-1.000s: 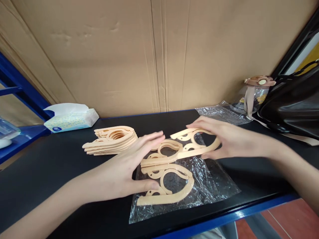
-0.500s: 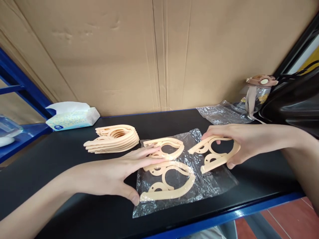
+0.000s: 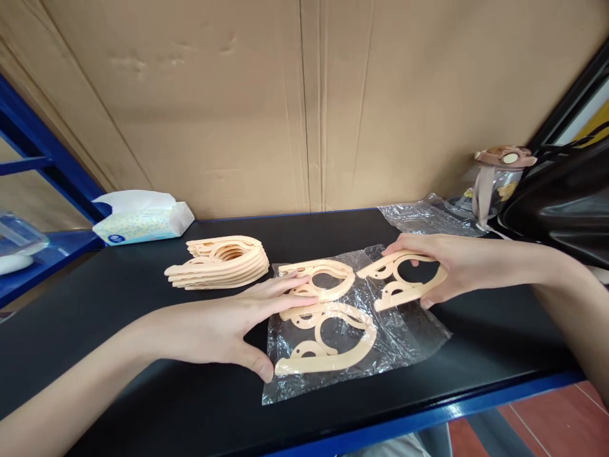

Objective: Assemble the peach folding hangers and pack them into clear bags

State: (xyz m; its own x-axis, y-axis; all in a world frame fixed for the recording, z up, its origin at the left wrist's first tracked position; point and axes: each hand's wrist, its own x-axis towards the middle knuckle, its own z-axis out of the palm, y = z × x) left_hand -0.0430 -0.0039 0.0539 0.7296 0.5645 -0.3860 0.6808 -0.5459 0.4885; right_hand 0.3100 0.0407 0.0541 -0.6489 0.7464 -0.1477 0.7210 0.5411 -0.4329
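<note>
Two beige folded travel hangers, an upper one (image 3: 342,289) and a lower one (image 3: 349,362), lie flat with a clear plastic bag (image 3: 404,346). Glints cross the lower hanger; I cannot tell for sure whether both are inside the film. My left hand (image 3: 214,336) rests over their left ends, fingers stretched out and thumb apart at the lower hanger's tip. In my right hand (image 3: 451,266) is a third folded hanger (image 3: 404,293), gripped by its curved right side over the bag's right part. Left of the bag sits a stack of several like hangers (image 3: 252,266).
A tissue pack (image 3: 147,222) stands at the back left of the black tabletop (image 3: 190,406). Another clear bag (image 3: 419,216) lies at the back right, beside a drinking bottle (image 3: 499,181) with a strap. Cardboard (image 3: 214,114) forms the back wall. Blue edging (image 3: 428,416) runs along the front.
My right hand has brought its hanger slightly left and away from me, closer to the two hangers at the bag. My left hand keeps its place on them. The view has shifted a little.
</note>
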